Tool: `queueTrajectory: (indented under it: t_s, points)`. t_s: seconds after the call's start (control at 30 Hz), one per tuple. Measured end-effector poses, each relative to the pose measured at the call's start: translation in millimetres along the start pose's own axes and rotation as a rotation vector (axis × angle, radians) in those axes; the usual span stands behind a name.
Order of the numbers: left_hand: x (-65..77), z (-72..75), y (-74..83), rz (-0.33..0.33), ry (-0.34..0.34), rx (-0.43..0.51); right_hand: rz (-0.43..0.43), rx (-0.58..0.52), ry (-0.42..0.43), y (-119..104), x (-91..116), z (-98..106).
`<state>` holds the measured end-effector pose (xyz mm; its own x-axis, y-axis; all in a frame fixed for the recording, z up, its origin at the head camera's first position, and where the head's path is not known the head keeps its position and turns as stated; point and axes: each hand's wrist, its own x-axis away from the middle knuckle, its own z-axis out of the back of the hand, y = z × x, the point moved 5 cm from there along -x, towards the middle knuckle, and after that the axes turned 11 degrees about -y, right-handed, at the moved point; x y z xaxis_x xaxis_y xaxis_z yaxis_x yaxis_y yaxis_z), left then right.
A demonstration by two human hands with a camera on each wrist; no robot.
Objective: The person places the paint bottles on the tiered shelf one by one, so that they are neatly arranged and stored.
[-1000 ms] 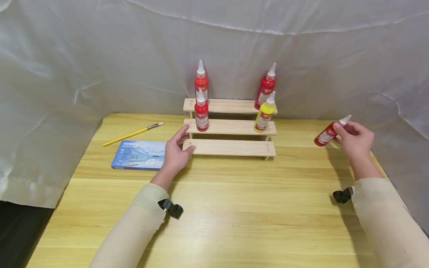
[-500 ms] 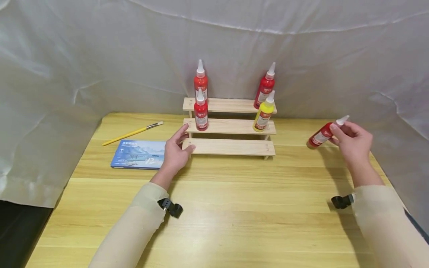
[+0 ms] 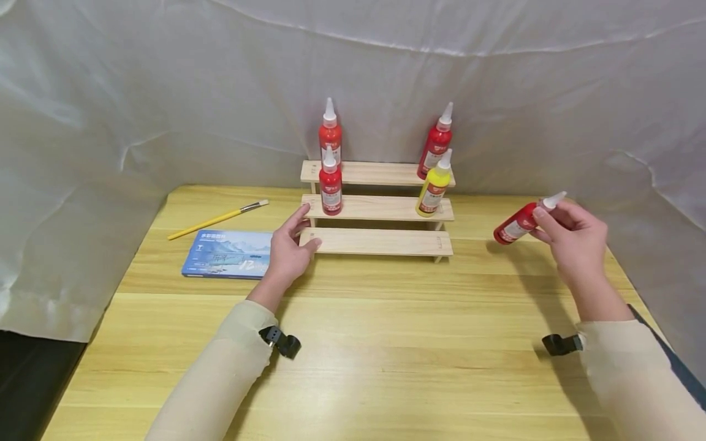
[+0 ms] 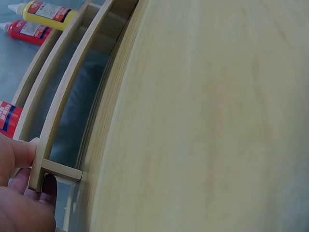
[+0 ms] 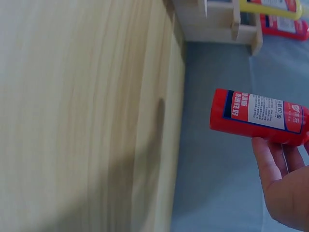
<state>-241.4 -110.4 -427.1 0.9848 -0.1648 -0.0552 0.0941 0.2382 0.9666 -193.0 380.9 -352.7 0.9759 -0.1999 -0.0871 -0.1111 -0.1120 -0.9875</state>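
My right hand [image 3: 579, 242] grips a red squeeze bottle [image 3: 516, 228] near its white nozzle, tilted with the base toward the left. It hangs over the right part of the table, its shadow below. With thumb and fingers my left hand [image 3: 289, 251] holds the left end of the lowest board of a three-step wooden rack [image 3: 380, 242]. In the left wrist view the thumb [image 4: 25, 152] lies on one face of that board and the fingers curl round the other. On the middle step stand a red bottle [image 3: 331, 193] and a yellow bottle [image 3: 433, 195].
An orange-red bottle [image 3: 330, 136] and another red bottle [image 3: 436, 147] stand on the top step, before a grey cloth backdrop [image 3: 220, 92]. Left of the rack lie a blue paint box [image 3: 226, 254], partly behind my left hand, and a yellow paintbrush [image 3: 215, 222].
My right hand has moved left with the red bottle, away from the table's right edge and a little toward the rack. The left hand has stayed at the rack's end.
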Motion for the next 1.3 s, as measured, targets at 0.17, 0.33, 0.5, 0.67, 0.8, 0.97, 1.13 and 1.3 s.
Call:
queueTrajectory:
  t_s: [0.17, 0.33, 0.5, 0.67, 0.8, 0.97, 1.13, 1.3]
  points:
    - [0.4, -0.2, -0.1, -0.011, -0.004, 0.004, 0.050, 0.011, -0.047, -5.2, 7.2, -15.3]
    - [0.6, -0.7, 0.0, -0.034, -0.001, 0.029, 0.098, 0.026, -0.082, -9.1, 12.9, -31.0]
    - [0.6, -1.3, -0.9, -0.023, -0.003, 0.029, 0.120, 0.045, -0.105, -12.9, 17.2, -45.4]
    - [0.8, -0.7, -1.9, -0.018, 0.001, 0.020, 0.141, 0.054, -0.129, -18.2, 19.9, -60.8]
    - [1.3, -0.4, -1.3, -0.019, 0.005, 0.014, 0.151, 0.060, -0.150, -21.5, 20.7, -73.9]
    - [0.9, -0.3, -0.9, -0.023, 0.008, 0.015, 0.158, 0.057, -0.182, -24.0, 19.7, -91.6]
    - [-0.1, -0.1, -1.8, -0.019, 0.010, 0.011, 0.175, 0.024, -0.216, -26.3, 17.8, -110.9]
    - [-0.6, -0.2, -1.6, -0.029, 0.004, 0.013, 0.188, -0.002, -0.248, -23.9, 16.5, -128.6]
